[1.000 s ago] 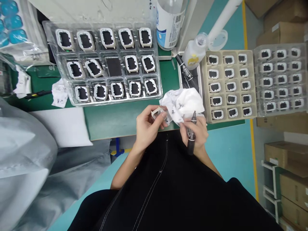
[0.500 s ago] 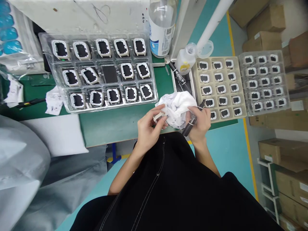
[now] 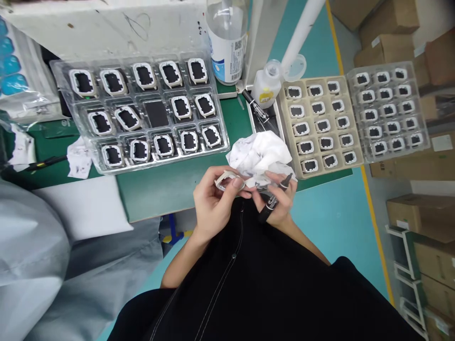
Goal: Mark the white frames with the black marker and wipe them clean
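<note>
My left hand is closed on a small white frame, like a watch case, held tilted between thumb and fingers. My right hand has a black marker pen lying across its fingers, and it also grips part of a crumpled white cloth. Its fingertips bring a fold of that cloth up close beside the frame; whether they touch is hard to make out. Behind the hands the stained cloth spreads over the bench edge. Left of it, a clear plastic tray carries similar white frames, with one pocket holding none.
A beige tray and another clear tray full of frames lie at right. A pump bottle, an uncapped white bottle and a second marker stand or lie behind the cloth. White foam sheet overhangs at left.
My left hand has turned the frame so its opening shows more. My right hand has moved left toward it, with the marker and a fold of cloth. The view has shifted slightly.
</note>
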Demonstrator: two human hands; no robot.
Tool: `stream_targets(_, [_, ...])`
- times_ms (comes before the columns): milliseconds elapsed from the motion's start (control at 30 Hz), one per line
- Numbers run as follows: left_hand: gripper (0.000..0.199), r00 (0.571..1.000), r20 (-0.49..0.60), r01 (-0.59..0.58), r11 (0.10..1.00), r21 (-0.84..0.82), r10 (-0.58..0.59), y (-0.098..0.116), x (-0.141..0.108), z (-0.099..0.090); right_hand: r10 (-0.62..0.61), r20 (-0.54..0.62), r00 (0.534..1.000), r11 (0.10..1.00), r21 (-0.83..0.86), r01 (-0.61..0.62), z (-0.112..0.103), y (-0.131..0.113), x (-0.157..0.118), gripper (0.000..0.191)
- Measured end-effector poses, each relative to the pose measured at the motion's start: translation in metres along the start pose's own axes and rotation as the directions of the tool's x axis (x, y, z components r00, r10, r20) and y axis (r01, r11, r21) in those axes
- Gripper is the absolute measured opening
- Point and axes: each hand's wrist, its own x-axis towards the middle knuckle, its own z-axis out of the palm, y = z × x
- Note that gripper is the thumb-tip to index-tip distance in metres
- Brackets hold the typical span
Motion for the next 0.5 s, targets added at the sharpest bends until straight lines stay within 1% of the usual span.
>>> stream_targets(67, [0.026,1.000,-0.007,-0.015,1.000,0.015,0.015,0.007,-0.007,-0.001,0.012,-0.041,0.999,1.000,0.008,-0.012,-0.001,0.007,0.005,0.048])
stream_targets(133, [0.021,1.000,0.014,-0.018,0.999,0.030,0.017,0.012,-0.014,-0.005,0.008,-0.073,0.997,1.000,-0.014,-0.009,-0.004,0.016,0.011,0.046])
stream_targets(167, [0.017,0.999,0.045,-0.016,0.999,0.030,0.014,0.013,-0.017,-0.007,0.004,-0.079,0.997,0.999,-0.036,-0.007,-0.005,0.020,0.013,0.046])
stream_targets(233, [0.012,0.988,0.152,-0.018,0.999,0.027,0.013,0.014,-0.021,-0.012,-0.001,-0.058,0.998,0.997,-0.074,-0.003,-0.007,0.026,0.016,0.045])
stream_targets(300, [0.011,0.961,0.275,-0.033,0.999,0.034,0.023,0.015,-0.023,-0.014,0.004,-0.024,1.000,0.998,-0.070,-0.006,-0.007,0.028,0.016,0.040])
stream_targets(367, [0.014,0.927,0.374,-0.055,0.998,0.044,0.035,0.014,-0.024,-0.015,0.027,-0.033,0.999,1.000,-0.012,-0.028,-0.004,0.028,0.016,0.032])
stream_targets(433, [0.015,0.903,0.429,-0.059,0.997,0.052,0.031,0.013,-0.023,-0.015,0.078,-0.092,0.993,0.995,0.068,-0.072,-0.001,0.028,0.017,0.025])
stream_targets(500, [0.012,0.902,0.431,-0.042,0.997,0.061,0.012,0.012,-0.021,-0.014,0.149,-0.143,0.978,0.982,0.136,-0.130,0.002,0.029,0.021,0.021])
